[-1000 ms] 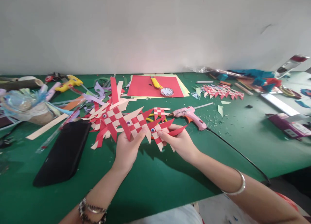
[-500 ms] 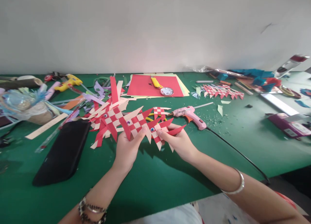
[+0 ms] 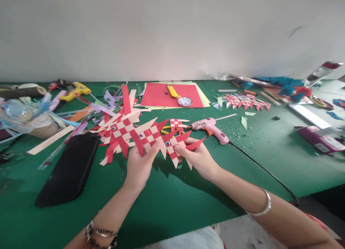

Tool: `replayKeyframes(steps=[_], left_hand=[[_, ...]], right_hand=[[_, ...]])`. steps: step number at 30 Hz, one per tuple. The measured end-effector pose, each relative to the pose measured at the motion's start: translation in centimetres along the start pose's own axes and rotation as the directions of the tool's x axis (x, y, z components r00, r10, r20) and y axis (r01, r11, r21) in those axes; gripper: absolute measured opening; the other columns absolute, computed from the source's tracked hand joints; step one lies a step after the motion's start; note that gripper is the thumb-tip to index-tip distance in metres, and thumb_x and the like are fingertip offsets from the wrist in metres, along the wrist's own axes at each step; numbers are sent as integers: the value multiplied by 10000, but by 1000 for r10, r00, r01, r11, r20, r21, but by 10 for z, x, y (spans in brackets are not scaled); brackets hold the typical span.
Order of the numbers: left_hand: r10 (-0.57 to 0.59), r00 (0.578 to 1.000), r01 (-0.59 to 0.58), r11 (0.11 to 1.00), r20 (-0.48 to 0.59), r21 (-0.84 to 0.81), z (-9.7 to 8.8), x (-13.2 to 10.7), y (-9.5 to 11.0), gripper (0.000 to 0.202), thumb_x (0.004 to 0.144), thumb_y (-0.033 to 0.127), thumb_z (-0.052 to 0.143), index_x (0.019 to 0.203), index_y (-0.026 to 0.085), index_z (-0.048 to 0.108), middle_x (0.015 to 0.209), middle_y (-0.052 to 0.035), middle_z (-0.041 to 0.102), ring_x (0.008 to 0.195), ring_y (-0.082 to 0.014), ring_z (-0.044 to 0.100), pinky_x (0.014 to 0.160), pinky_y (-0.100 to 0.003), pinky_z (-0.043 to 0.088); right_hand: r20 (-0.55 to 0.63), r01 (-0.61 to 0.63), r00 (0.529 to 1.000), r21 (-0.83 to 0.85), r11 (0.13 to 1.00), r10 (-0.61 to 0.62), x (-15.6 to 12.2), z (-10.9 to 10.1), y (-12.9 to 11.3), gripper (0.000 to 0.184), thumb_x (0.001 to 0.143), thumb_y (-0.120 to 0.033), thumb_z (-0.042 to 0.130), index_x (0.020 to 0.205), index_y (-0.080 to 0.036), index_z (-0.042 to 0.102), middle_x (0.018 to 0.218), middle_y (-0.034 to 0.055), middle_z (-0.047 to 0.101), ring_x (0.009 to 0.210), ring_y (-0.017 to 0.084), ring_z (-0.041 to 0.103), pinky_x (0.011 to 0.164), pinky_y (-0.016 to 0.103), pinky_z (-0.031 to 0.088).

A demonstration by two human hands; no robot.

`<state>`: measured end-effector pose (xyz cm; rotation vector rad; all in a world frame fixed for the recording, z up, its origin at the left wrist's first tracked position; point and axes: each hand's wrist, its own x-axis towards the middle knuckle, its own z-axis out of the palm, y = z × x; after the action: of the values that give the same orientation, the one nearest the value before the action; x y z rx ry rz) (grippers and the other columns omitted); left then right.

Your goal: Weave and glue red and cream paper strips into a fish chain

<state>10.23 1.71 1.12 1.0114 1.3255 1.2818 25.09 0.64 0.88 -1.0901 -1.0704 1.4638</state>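
Note:
A row of woven red-and-cream paper fish with googly eyes runs across my hands. My left hand pinches the middle paper fish, thumb on top, close to where it meets the right paper fish. That right one is gripped at its tail side between thumb and fingers of my right hand. Farther left, another paper fish lies against a heap of red and cream paper strips. Whether all the fish are joined, I cannot tell. Fingers beneath the paper are hidden.
Just beyond my right hand lies a pink glue gun, its cord trailing right. A small woven piece and yellow-handled tool sit behind the fish. Red paper bears a round container of eyes. A black pouch lies left.
My left hand has shifted slightly left with the middle fish, and the left fish has moved a little the same way. My right hand has barely moved.

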Motion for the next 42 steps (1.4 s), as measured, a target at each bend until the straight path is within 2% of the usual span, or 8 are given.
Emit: replayKeyframes(steps=[5,11,19,25,32,39,42], left_hand=[[60,997,-63,996,41,60,-3,1,-4,189,697,367,692,637,189,686,648,-12,670,657,-164,621,587,-226,474],[85,995,-90,990,58,107,-6,3,-7,192,708,380,682,732,193,715,726,-24,708,726,-187,649,620,-232,495],[86,993,-99,979,83,176,-5,2,-2,275,690,396,688,854,175,703,851,-49,734,847,-238,668,700,-283,530],[101,992,-114,971,72,211,-4,0,3,239,697,363,672,836,171,707,808,-38,739,806,-236,680,678,-285,542],[174,978,-201,941,119,274,-7,2,0,184,711,298,654,827,169,718,848,-37,742,841,-247,680,712,-294,548],[241,964,-264,909,111,322,-7,1,2,194,716,323,647,815,167,707,827,-34,739,813,-229,681,713,-286,543],[250,963,-268,907,96,324,-7,1,1,177,698,335,661,750,168,690,758,-28,734,769,-223,682,677,-276,542]], right_hand=[[22,16,1000,-43,999,-15,0,-1,1,244,711,-395,658,645,-168,595,587,-27,553,524,82,499,519,217,432],[16,12,1000,-34,999,-12,0,-2,1,230,699,-388,666,664,-170,601,614,-27,559,532,80,491,525,217,428],[22,18,1000,-44,999,-17,0,-3,3,224,708,-378,659,686,-164,595,623,-24,552,547,80,490,528,214,418],[22,16,1000,-65,998,-15,1,-3,3,242,707,-396,655,674,-168,580,604,-27,521,540,82,472,527,222,405],[17,-4,1000,-34,999,4,1,-2,1,243,674,-400,673,672,-168,599,629,-23,544,544,81,476,526,225,418],[3,0,1000,-48,999,0,1,-2,0,243,660,-393,682,642,-170,590,608,-23,542,540,83,480,511,220,411],[0,11,1000,-49,999,-11,2,-1,0,246,655,-405,682,649,-174,596,622,-18,557,551,89,488,517,223,423]])
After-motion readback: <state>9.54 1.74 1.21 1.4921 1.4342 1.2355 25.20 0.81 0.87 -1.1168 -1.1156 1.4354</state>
